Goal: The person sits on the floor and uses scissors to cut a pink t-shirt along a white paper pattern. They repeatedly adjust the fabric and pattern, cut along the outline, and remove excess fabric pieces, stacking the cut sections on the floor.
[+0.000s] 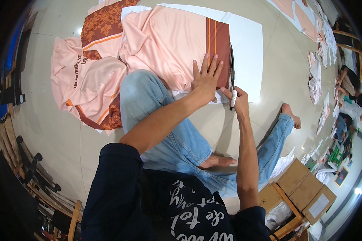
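Pink fabric (165, 44): smooth knit cloth, slight sheen, brown printed band. White sheet (247, 48) under it: matt paper. Scissors (231, 72): dark metal blades, handle wrapped in white cloth. Floor (52, 132): glossy pale tile. Jeans (177, 136): matt blue denim. Boxes (305, 188): matt brown cardboard.

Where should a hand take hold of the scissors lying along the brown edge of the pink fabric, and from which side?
Probably at the wrapped white handles, the end nearest the person, coming from the right over the white sheet. The scissors point away, blades lying along the brown stripe. The right hand already grips there, while the left hand lies flat on the fabric beside them.
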{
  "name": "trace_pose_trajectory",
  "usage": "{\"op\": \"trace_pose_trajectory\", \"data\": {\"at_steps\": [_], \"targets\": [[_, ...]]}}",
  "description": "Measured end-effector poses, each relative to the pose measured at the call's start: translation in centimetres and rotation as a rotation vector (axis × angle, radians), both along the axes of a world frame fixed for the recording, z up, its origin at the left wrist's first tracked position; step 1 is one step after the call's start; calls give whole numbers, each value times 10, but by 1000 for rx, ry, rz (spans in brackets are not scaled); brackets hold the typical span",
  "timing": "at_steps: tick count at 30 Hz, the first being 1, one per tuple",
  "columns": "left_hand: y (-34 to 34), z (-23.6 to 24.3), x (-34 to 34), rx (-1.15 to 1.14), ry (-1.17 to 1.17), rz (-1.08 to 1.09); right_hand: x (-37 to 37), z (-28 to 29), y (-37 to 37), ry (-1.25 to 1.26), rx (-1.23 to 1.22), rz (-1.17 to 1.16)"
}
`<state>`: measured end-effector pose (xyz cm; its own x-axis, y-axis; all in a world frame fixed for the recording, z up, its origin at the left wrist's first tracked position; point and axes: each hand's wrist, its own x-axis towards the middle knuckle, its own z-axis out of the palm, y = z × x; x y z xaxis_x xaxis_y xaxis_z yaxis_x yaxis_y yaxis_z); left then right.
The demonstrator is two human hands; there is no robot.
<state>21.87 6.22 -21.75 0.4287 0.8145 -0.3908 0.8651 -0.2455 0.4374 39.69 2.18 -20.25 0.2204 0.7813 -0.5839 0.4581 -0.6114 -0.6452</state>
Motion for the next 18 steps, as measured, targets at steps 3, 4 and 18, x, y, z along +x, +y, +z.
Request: {"op": "trace_pose_trajectory", "data": {"at_steps": [3,4,18], "targets": [[-2,-2,1,24,-10,8,-1,3,3,-23,-9,11],[-2,-2,2,18,-8,10,3,-1,3,-3,-22,-4],[0,1,4,-10,110,-26,-11,3,39,78,-24,-45]]}}
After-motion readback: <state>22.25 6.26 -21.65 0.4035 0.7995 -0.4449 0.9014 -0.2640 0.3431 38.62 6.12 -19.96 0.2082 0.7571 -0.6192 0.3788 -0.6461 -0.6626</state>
